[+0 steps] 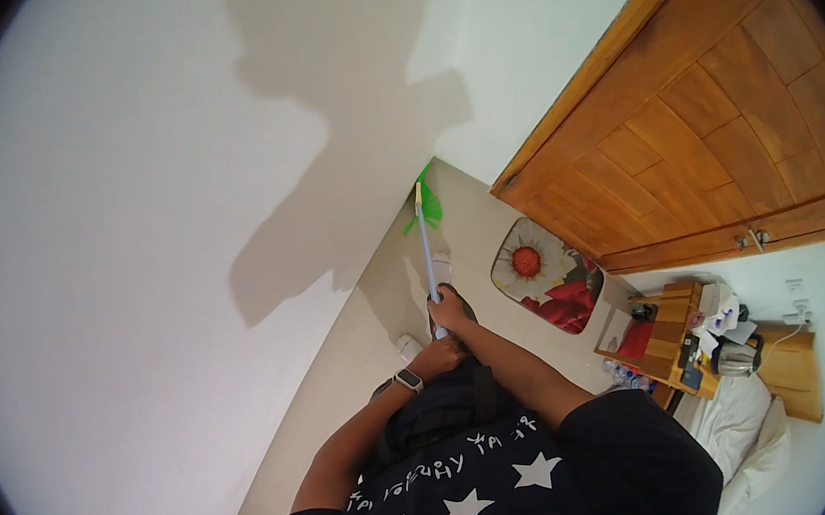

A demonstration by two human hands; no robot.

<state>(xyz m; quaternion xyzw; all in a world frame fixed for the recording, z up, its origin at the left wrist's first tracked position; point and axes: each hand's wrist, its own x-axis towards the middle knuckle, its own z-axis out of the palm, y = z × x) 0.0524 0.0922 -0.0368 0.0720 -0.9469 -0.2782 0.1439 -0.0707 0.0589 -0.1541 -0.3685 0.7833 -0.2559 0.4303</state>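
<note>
A broom with a pale blue-grey handle slants away from me to the floor. Its green bristles touch down near the corner where the white wall meets the floor. My right hand is closed around the handle, farther along it. Closer to my body, my left hand, below a wrist watch, is closed around the handle's near end. Part of that grip is hidden by the fingers and my dark clothing.
A floral mat lies right of the broom, before a wooden door. Wooden furniture holding a kettle and clutter stands at the right, beside white bedding. The white wall borders the floor on the left.
</note>
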